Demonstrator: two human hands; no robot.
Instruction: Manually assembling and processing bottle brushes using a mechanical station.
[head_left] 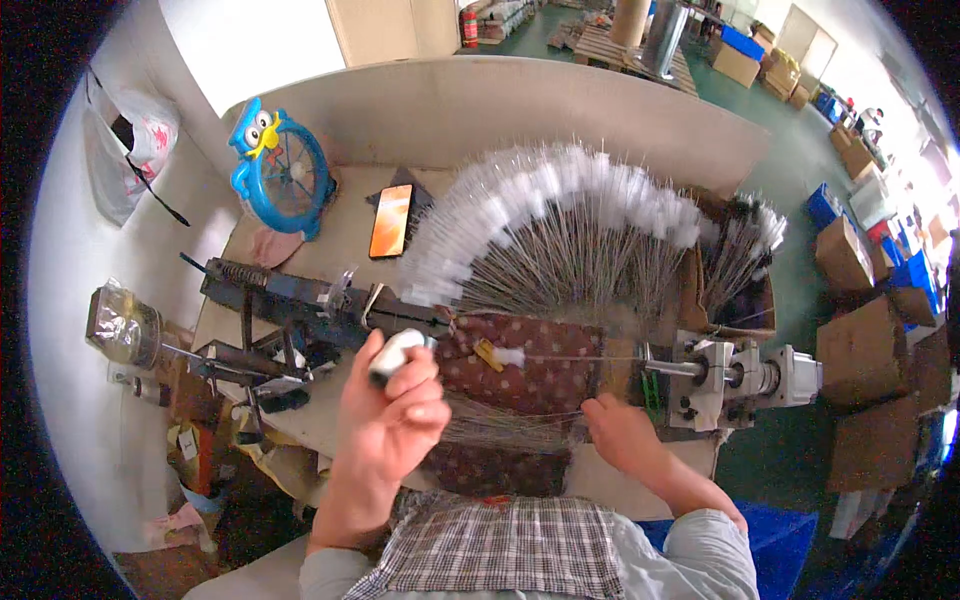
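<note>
My left hand (395,415) is raised left of the middle, its fingers wrapped around a small white rounded piece with a dark end (403,350), whose kind I cannot make out. My right hand (622,432) is low over the bench, thumb and fingertips pinched at the right end of a thin metal wire. More thin wires (500,425) lie beside it on a brown dotted cloth (540,385). Beyond the hands, a straight wire (580,358) reaches the motor-driven spindle (690,368). A white tuft (510,356) and a yellow clip-like piece (488,354) are at its left end.
A large fan of white-tipped wire brushes (580,220) stands behind the cloth, with a cardboard box (740,310) of more at its right. A metal fixture (270,300), a phone (391,222) and a blue toy-shaped fan (285,170) occupy the left. A low panel (520,100) borders the back.
</note>
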